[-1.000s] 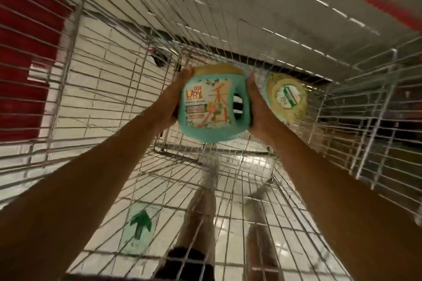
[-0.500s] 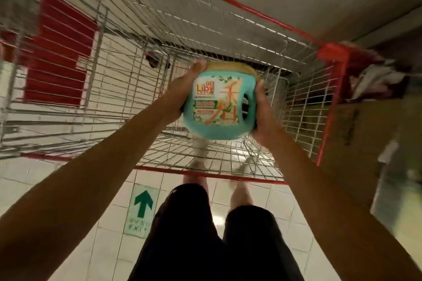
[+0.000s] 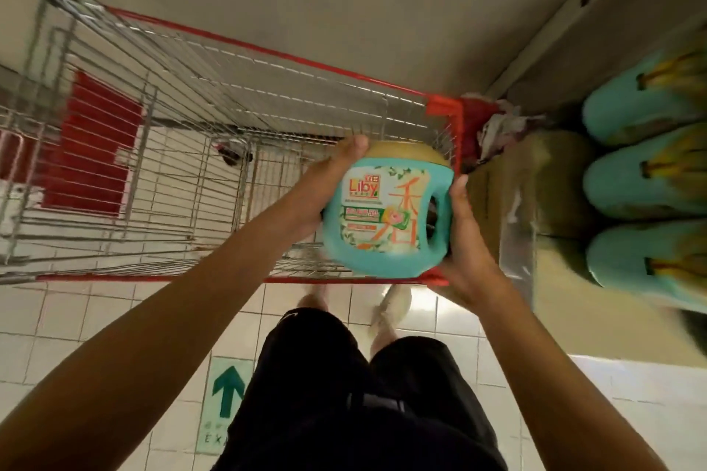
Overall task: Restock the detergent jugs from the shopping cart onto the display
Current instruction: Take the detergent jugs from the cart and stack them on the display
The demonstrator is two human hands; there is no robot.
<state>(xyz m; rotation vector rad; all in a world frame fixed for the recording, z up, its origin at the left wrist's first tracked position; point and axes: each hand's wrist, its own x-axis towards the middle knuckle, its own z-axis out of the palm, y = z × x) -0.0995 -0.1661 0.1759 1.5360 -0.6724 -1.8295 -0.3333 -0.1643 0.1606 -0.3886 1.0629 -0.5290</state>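
Observation:
I hold a teal detergent jug [image 3: 386, 218] with a yellow cap and a Liby label between both hands, above the near right corner of the shopping cart [image 3: 237, 149]. My left hand [image 3: 325, 180] presses its left side, thumb up by the cap. On the handle side, my right hand [image 3: 463, 241] grips it. To the right, three teal jugs [image 3: 642, 180] stand in a column on the display, blurred. The cart's basket shows no other jug in the visible part.
Brown cardboard boxes [image 3: 535, 183] sit between the cart and the display jugs. A crumpled wrapper [image 3: 497, 126] lies by the cart's red corner. White tile floor below has a green arrow sticker [image 3: 227, 390]. My legs in black shorts stand at the cart's near edge.
The jug has risen out of the cart basket and moved right toward the display. My view has swung right, and the row of jugs on the display has come into sight.

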